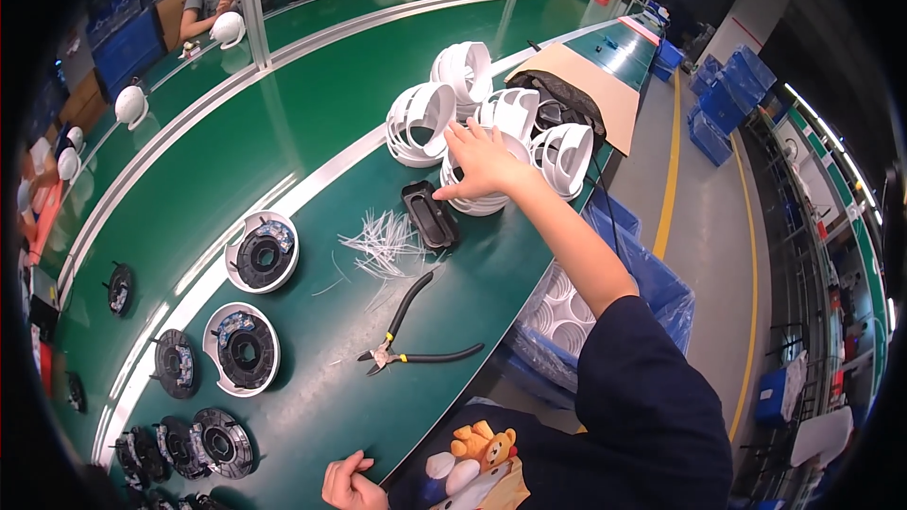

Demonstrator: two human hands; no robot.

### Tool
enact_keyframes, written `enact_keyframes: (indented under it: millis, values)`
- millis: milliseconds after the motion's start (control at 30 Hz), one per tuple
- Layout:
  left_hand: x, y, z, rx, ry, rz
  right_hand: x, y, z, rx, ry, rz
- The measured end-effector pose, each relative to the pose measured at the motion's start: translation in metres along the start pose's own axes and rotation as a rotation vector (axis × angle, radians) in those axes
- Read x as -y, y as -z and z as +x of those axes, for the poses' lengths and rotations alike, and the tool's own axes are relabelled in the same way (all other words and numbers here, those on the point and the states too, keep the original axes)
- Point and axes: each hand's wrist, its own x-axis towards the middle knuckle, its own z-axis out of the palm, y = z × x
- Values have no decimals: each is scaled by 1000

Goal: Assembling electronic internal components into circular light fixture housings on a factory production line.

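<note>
My right hand (484, 168) reaches out over a cluster of white plastic ring-shaped housings (416, 123), fingers spread, its fingertips in front of the nearest stack; contact I cannot make out. By its thumb lies an oblong black plastic tray (431, 215). A loose pile of thin white strips (383, 244) is beside that tray. Closer to me rest diagonal cutters (382, 355) with black handles spread apart. My left hand (351, 484) is at the table's near edge with curled fingers, nothing visible in it. Two white round shells (274, 345) holding black discs with circuit boards sit on the left.
Several loose black discs (225, 442) with circuit boards lie at lower left. A green conveyor (283, 123) runs beyond the table. Behind the housings are a black bag (567, 99) and cardboard (614, 104). Right of the table, a blue bin (661, 288) holds white rings. People sit across the line.
</note>
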Motion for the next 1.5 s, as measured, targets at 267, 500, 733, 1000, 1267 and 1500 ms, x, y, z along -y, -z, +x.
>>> enact_keyframes:
  millis: [267,500,733,1000,1267,1500]
  values:
    - [-1,0,-1,-3,41,-19,-29,-1,-45,-517,82,245]
    - [0,0,-2,38,9,14,-21,-46,-57,-758,69,253]
    - [12,-2,-8,-13,-2,10,-27,-63,-69,-734,55,155]
    - [7,1,-10,91,70,197,-57,-109,-129,-1195,80,361]
    - [10,-6,-15,-10,130,145,-80,-246,-285,-797,-486,482]
    - [1,-16,-11,-55,51,258,-195,-370,-370,-339,-1106,166]
